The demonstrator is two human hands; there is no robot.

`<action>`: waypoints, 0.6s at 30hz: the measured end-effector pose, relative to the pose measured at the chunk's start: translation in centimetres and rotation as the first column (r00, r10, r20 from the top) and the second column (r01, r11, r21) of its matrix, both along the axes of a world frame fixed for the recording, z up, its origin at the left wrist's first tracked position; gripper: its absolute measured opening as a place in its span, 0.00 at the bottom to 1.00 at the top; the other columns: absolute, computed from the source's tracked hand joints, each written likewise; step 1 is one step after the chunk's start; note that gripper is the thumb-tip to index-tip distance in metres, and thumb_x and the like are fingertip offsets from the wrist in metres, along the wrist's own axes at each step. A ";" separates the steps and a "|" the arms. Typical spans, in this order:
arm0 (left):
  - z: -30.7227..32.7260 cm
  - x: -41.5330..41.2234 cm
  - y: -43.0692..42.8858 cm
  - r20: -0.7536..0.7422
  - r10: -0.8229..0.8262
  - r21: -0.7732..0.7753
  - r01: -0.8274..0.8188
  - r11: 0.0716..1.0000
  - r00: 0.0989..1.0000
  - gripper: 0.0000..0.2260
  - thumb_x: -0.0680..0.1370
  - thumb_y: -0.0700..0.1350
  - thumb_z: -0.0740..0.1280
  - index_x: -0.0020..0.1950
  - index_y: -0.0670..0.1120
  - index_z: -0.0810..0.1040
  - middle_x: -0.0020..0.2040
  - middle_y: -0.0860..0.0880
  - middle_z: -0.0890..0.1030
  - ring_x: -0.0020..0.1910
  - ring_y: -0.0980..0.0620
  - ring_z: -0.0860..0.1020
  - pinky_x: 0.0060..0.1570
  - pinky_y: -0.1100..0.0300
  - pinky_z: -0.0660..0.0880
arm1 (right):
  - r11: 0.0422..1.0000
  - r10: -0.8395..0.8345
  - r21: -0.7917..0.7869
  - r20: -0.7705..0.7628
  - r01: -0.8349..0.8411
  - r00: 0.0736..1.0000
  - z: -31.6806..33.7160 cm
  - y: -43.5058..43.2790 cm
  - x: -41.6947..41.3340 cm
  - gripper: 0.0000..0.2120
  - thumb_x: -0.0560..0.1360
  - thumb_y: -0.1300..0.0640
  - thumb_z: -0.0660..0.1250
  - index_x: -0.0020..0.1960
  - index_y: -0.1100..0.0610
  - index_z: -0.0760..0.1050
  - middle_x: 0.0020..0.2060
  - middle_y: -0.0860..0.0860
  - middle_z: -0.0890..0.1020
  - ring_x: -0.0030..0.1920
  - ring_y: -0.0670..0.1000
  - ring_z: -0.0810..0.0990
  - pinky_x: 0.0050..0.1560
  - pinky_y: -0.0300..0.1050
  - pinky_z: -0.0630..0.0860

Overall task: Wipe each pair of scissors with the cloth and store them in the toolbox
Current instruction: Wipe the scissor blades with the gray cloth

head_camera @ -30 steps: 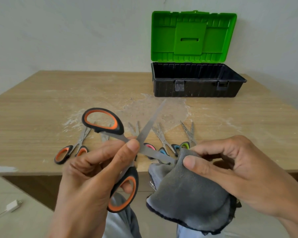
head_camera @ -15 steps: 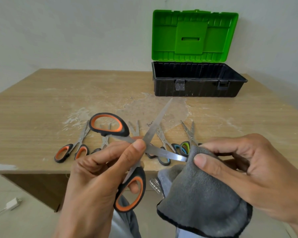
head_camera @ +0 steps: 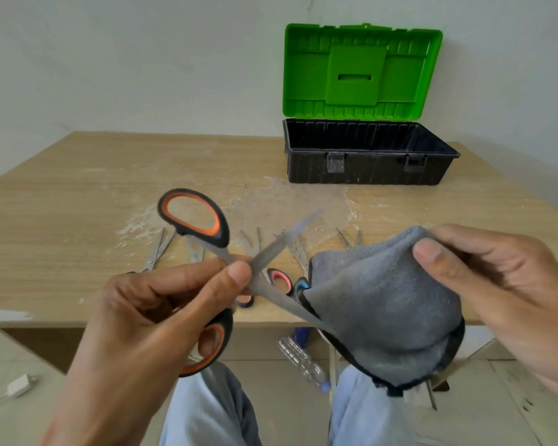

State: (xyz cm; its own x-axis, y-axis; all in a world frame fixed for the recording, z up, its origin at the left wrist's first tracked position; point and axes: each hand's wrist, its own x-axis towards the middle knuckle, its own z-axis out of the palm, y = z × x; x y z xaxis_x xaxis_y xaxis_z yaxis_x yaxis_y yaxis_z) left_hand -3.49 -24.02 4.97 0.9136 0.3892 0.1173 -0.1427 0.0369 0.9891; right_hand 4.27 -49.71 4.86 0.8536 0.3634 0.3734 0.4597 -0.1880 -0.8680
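While the left hand (head_camera: pixel 149 317) pinches the splayed scissors (head_camera: pixel 273 251) and the right hand (head_camera: pixel 496 284) pinches the cloth (head_camera: pixel 384 300) round one blade, a slip could cut.

Floor (head_camera: pixel 29 352) underfoot — plastic bottle (head_camera: pixel 303 362), white charger (head_camera: pixel 21 383)

The pale wooden desk (head_camera: pixel 78 188) looks scuffed, with a whitish dried smear (head_camera: pixel 287 201) across its middle; at the far right stands a black toolbox (head_camera: pixel 368 170), its green lid (head_camera: pixel 361 69) raised upright; near the front edge several small scissors (head_camera: pixel 157 252) lie in a row, blades pointing away; a pink-handled pair (head_camera: pixel 279 280) lies just beside a blue-handled pair (head_camera: pixel 300 286).
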 end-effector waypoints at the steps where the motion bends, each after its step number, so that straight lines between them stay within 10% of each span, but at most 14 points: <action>1: 0.1 0.0 0.1 0.022 -0.011 0.040 0.010 0.999 1.000 0.03 0.64 0.47 0.74 0.33 0.51 0.87 0.23 0.52 0.76 0.23 0.54 0.67 0.23 0.71 0.65 | 1.000 0.006 0.002 -0.002 -0.006 1.000 0.1 0.0 0.1 0.13 0.76 0.51 0.66 0.54 0.41 0.88 0.50 0.46 0.90 0.54 0.45 0.88 0.52 0.35 0.82; 11: 0.2 0.2 1.6 0.026 -0.274 0.405 0.241 0.882 0.961 0.04 0.70 0.52 0.75 0.43 0.61 0.87 0.29 0.54 0.79 0.24 0.65 0.67 0.26 0.73 0.65 | 0.981 0.102 -0.164 -0.031 -0.106 0.994 0.6 -0.7 0.8 0.10 0.81 0.47 0.68 0.57 0.43 0.87 0.51 0.46 0.89 0.55 0.47 0.88 0.53 0.38 0.83; 18: 0.2 1.0 1.5 0.018 -0.376 0.513 0.314 0.799 0.926 0.04 0.72 0.53 0.75 0.46 0.62 0.87 0.31 0.54 0.81 0.27 0.67 0.72 0.28 0.73 0.66 | 0.913 0.228 -0.327 -0.086 -0.244 0.970 1.4 -0.1 1.4 0.14 0.77 0.37 0.65 0.55 0.37 0.87 0.49 0.52 0.87 0.52 0.54 0.86 0.51 0.59 0.82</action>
State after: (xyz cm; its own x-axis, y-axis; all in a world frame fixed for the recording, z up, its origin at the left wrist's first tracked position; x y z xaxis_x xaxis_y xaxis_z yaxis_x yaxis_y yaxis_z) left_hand -2.46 -22.56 5.18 0.9443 -0.0880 0.3170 -0.3259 -0.3816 0.8650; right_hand 5.67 -49.77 6.23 0.7408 0.6526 0.1593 0.4881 -0.3600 -0.7950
